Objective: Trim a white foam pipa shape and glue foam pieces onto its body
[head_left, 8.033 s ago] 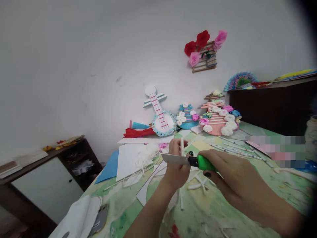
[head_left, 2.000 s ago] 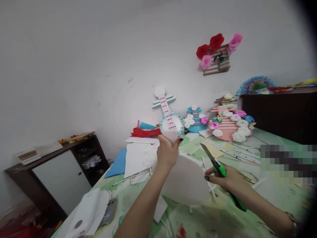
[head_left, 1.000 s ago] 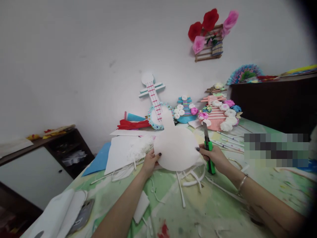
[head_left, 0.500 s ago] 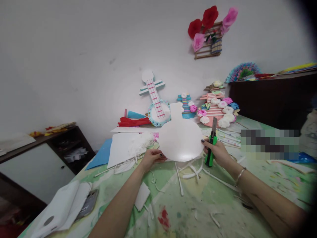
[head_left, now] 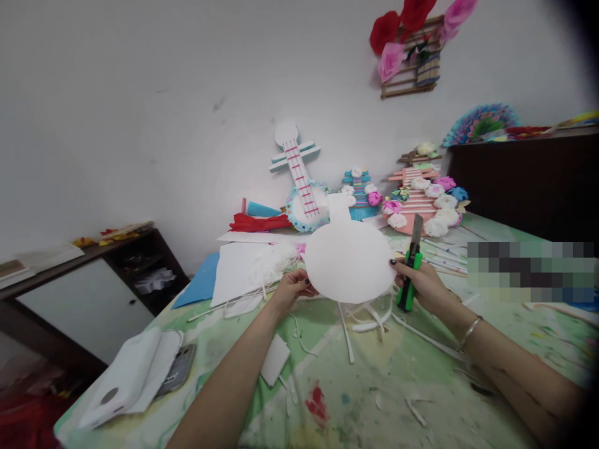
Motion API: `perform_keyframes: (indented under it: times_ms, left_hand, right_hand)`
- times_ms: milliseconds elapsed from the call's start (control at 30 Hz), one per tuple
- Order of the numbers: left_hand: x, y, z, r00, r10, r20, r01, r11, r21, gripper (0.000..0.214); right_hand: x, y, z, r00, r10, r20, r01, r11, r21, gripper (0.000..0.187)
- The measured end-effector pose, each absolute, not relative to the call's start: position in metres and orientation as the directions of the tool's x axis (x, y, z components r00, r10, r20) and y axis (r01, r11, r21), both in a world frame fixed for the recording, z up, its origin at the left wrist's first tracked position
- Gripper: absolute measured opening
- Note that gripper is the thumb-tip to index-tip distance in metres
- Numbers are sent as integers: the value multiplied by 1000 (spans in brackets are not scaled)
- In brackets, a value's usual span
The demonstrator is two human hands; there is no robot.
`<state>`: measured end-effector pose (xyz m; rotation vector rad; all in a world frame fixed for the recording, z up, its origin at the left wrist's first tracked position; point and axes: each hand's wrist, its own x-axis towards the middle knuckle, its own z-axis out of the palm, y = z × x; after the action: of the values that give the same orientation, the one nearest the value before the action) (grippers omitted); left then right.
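Note:
Both my hands hold up a white board cutout (head_left: 350, 262) with a round body and a short neck on top. My left hand (head_left: 296, 290) pinches its lower left edge between thumb and fingers. At the right edge, my right hand (head_left: 423, 284) has its thumb against the board while its fingers are wrapped round a green and black utility knife (head_left: 410, 280). The knife stands nearly upright, its blade out and pointing up. White offcut strips (head_left: 369, 321) lie on the table below the cutout.
Behind stand a white model lute (head_left: 302, 181), a small blue one (head_left: 359, 193) and a pink one with paper flowers (head_left: 418, 202). White sheets (head_left: 234, 268) and a blue sheet (head_left: 199, 280) lie left. A phone (head_left: 180, 369) is partly under a white case (head_left: 131, 377).
The view has shifted slightly, so most things appear a little further right. The cutout has tilted a little and its glare is gone. Both hands keep the same hold.

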<state>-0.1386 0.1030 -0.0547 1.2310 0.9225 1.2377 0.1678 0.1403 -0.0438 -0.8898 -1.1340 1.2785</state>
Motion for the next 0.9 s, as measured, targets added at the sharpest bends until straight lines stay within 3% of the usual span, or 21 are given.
perform_keyframes:
  times_ms: [233, 500, 633, 767, 900]
  left_hand:
    - [-146, 105, -51, 127, 985, 120, -92, -109, 990, 34]
    - [-156, 113, -58, -160, 984, 73, -8, -75, 997, 36]
    - [-159, 116, -64, -223, 972, 72, 70, -58, 996, 35]
    - [-154, 113, -55, -157, 977, 147, 198, -114, 974, 38]
    - [-130, 94, -35, 52, 977, 208, 343, -213, 915, 31]
  right_hand:
    - [166, 140, -43, -38, 990, 135, -298, 118, -947, 34]
    - [168, 142, -43, 41, 990, 138, -354, 143, -924, 31]
    - [169, 142, -41, 118, 983, 139, -357, 173, -918, 30]
    - [172, 141, -35, 158, 976, 149, -364, 198, -910, 28]
    - [178, 143, -29, 172, 976, 132, -356, 187, -916, 23]
